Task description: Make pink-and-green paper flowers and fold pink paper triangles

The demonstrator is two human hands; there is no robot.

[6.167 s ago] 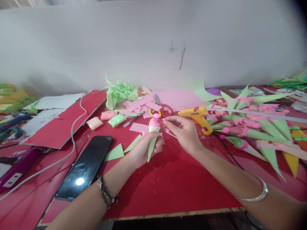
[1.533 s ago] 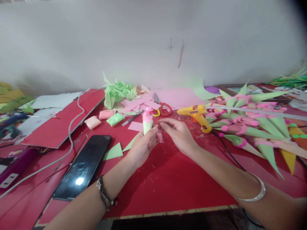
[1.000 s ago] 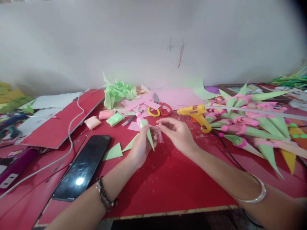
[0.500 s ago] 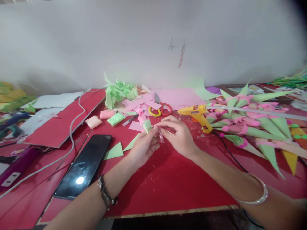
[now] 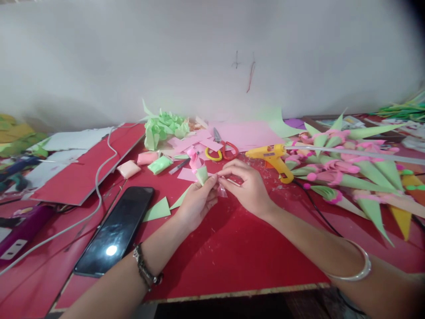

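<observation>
Between hands (image 5: 219,186) | pink bit mostly hidden | paper cone's (image 5: 201,174) tip concealed

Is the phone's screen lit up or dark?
Dark: the phone shows black glass with no picture, just a white spot that looks like a lamp's reflection.

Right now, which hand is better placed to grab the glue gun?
Right, I'd judge. The right hand is nearer the glue gun, which lies just beyond it. The left hand is farther off and grips the paper cone. The right's fingertips look pinched, so they may need freeing.
</observation>
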